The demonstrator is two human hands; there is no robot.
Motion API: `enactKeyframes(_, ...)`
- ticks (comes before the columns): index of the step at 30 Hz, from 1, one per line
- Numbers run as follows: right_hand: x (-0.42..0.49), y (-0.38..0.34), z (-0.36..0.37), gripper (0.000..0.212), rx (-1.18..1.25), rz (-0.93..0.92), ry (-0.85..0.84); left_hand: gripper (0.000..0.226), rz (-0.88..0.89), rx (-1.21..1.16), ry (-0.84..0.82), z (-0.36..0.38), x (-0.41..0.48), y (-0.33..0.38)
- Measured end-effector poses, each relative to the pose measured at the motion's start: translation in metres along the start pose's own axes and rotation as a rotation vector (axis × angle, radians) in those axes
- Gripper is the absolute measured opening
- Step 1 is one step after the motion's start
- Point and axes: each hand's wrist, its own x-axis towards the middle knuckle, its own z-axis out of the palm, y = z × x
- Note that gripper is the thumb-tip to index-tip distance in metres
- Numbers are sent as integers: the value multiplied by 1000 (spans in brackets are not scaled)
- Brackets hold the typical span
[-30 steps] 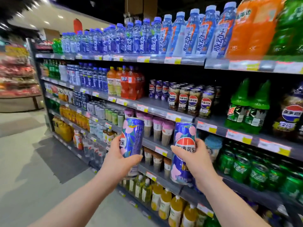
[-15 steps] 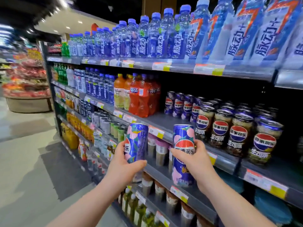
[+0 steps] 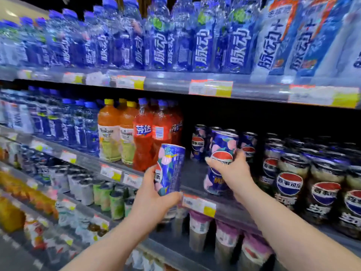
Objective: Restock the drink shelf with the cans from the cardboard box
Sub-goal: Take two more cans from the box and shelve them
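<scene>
My left hand (image 3: pixel 154 194) grips a tall blue Pepsi can with pink peach print (image 3: pixel 172 169), held upright just in front of the middle shelf's edge (image 3: pixel 197 202). My right hand (image 3: pixel 232 171) grips a second matching can (image 3: pixel 222 151) over the shelf, in front of a few like cans (image 3: pixel 198 141) standing at the back. The cardboard box is not in view.
Orange and red soda bottles (image 3: pixel 140 133) stand left of the gap. Dark and cream Pepsi cans (image 3: pixel 289 180) fill the shelf to the right. Blue drink bottles (image 3: pixel 201 36) line the shelf above. Cup drinks (image 3: pixel 224 237) sit on the shelf below.
Both hands have lifted their cans up and forward to the middle shelf. The view has come much closer to the shelf.
</scene>
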Motion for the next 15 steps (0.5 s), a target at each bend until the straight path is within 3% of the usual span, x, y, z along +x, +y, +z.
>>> enactKeyframes(6,54,17,49,69,-144,32,143,61,28,-31,-76,-24,54,-13)
enactKeyframes(15,95,43,95,82,-222,49,123,71,20,-24,-109,-39,88,-23)
